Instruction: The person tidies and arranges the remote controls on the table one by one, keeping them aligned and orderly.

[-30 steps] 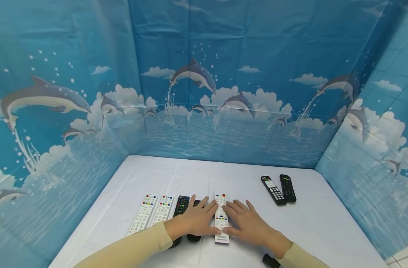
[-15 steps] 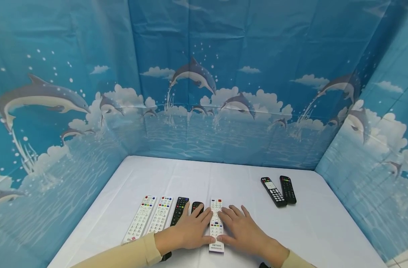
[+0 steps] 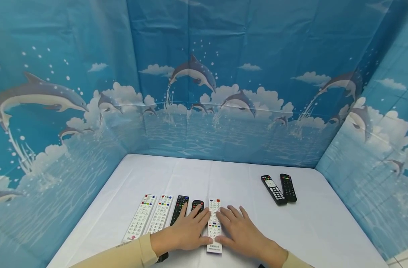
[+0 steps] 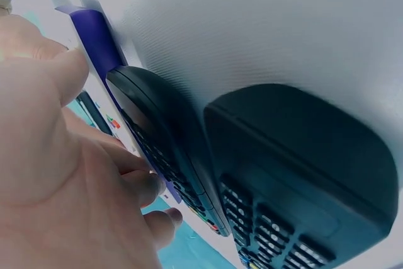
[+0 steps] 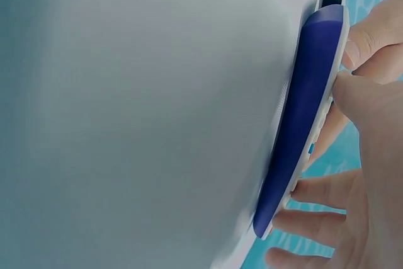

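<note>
Between both hands, a slim white remote control (image 3: pixel 214 230) lies lengthwise on the table. Its purple underside (image 5: pixel 308 105) shows in the right wrist view. The left hand (image 3: pixel 187 231) touches the remote's left edge with thumb and fingertips, while its other fingers extend over two black remotes. From the other side, the right hand (image 3: pixel 241 231) rests its thumb and fingertips against the right edge. Just left of the white remote is a rounded black remote (image 3: pixel 198 204), partly covered by the left hand. Beyond it lies a longer black remote (image 3: pixel 179 207), also partly hidden.
Two more white remotes (image 3: pixel 140 217) lie side by side at the left of the row. At the back right, a black remote with white keys (image 3: pixel 273 190) touches or nearly touches an all-black one (image 3: pixel 288 188). Dolphin-printed blue curtains (image 3: pixel 204 137) enclose the white table (image 3: pixel 291 230).
Both hands have shifted left and a little nearer the person, and the white remote has moved with them, closer to the rounded black remote. The two remotes at the back right stay put.
</note>
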Available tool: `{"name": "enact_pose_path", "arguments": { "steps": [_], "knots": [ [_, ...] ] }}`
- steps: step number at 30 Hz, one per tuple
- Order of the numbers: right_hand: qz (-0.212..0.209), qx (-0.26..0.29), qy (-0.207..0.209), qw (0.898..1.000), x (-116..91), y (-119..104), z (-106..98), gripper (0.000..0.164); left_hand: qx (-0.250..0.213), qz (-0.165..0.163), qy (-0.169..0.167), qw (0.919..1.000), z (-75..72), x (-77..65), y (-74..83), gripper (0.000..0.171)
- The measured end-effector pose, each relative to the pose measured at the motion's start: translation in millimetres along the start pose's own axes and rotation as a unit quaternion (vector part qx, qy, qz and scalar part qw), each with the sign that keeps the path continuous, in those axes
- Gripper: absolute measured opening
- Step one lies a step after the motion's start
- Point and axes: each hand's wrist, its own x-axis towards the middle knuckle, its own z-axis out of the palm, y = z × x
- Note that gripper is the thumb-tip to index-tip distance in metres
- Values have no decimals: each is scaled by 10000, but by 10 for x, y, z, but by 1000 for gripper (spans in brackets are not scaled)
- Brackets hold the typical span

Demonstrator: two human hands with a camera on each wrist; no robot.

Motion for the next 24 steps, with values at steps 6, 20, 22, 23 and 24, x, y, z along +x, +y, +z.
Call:
{"name": "enact_pose_path", "arguments": {
  "steps": [6,20,22,23,24],
  "knots": [
    [11,68,26,10000,8,1,-37,81,-47,-35,24,10000,-34,3,-4,88],
    [406,257,764,9959,-23,700,-378,61,-608,-20,365,9975,-27,202,-39,80],
    [456,167,883,9949,-48,907,-419,59,-644,-22,411,9971,-17,244,-31,79],
    [509,147,907,9945,-67,1010,-432,58,-665,-8,424,9969,-9,262,-27,79],
    [569,120,905,9942,-92,1112,-442,58,-679,4,441,9967,-1,276,-23,78]
  ]
}}
